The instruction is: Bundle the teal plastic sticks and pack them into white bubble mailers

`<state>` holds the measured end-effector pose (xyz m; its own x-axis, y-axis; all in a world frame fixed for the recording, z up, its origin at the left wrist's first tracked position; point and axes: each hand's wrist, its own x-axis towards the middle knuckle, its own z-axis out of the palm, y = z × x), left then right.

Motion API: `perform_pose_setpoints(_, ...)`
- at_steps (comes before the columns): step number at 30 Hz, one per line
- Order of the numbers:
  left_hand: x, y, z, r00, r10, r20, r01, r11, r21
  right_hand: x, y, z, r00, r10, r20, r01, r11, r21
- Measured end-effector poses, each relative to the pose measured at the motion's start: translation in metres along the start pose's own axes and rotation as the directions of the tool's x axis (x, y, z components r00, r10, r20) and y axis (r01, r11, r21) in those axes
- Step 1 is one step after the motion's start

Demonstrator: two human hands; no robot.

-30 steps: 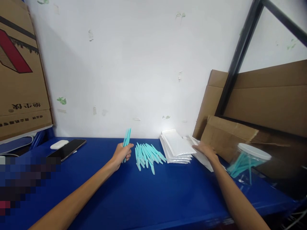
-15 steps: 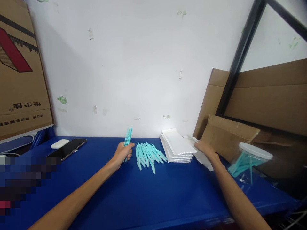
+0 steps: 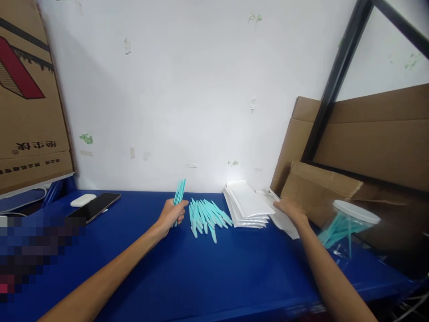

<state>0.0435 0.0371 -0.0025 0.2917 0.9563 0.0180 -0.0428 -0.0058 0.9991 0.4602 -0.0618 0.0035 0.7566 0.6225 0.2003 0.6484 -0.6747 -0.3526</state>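
Observation:
My left hand (image 3: 172, 212) is closed around a bundle of slim turquoise sticks (image 3: 180, 191), held upright with their thin ends above the fist. Just right of it, a fanned pile of similar turquoise sticks (image 3: 208, 217) with broader handle ends lies on the blue table (image 3: 201, 277). A stack of white padded envelopes (image 3: 251, 201) sits beyond the pile. Over a loose white envelope (image 3: 284, 226) to the right of that stack is my right hand (image 3: 291, 209), its thumb pointing left. Its other fingers are blurred and partly hidden, so I cannot tell whether they grip the envelope.
A clear jar with a white lid (image 3: 357, 212) holds more turquoise sticks at the right. Cardboard (image 3: 321, 181) leans behind it, beside a dark metal frame (image 3: 335, 89). At the left lie a phone (image 3: 97, 206) and a white case (image 3: 83, 200), near a large carton (image 3: 30, 120).
My right hand has shifted very slightly to the right beside the envelopes. My left hand keeps its hold on the turquoise sticks.

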Motion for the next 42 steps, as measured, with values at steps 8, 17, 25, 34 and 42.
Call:
perform_pose_setpoints(8, 0.000, -0.002, 0.000, 1.000, 0.020, -0.008, -0.021, 0.999, -0.029, -0.016, -0.028, -0.036, 0.997, -0.060, -0.057, 0.059, 0.998, -0.005)
perform_pose_setpoints(17, 0.010, -0.001, -0.009, 0.992, 0.096, -0.081, -0.107, 0.983, -0.146, -0.149, -0.143, -0.079, 0.436, -0.794, -0.423, 0.885, 0.463, 0.044)
perform_pose_setpoints(25, 0.016, 0.007, -0.024, 0.975, 0.182, -0.128, -0.215, 0.921, -0.326, -0.205, -0.190, -0.013, 0.258, -0.939, -0.227, 0.956, 0.282, -0.078)
perform_pose_setpoints(34, 0.014, 0.039, -0.039, 0.891, 0.306, -0.335, -0.412, 0.855, -0.314, -0.187, -0.178, 0.013, 0.322, -0.921, -0.220, 0.921, 0.359, -0.153)
perform_pose_setpoints(42, 0.017, 0.035, -0.030, 0.931, 0.273, -0.242, -0.345, 0.877, -0.335, -0.203, -0.182, 0.016, 0.210, -0.966, -0.153, 0.964, 0.231, -0.135)
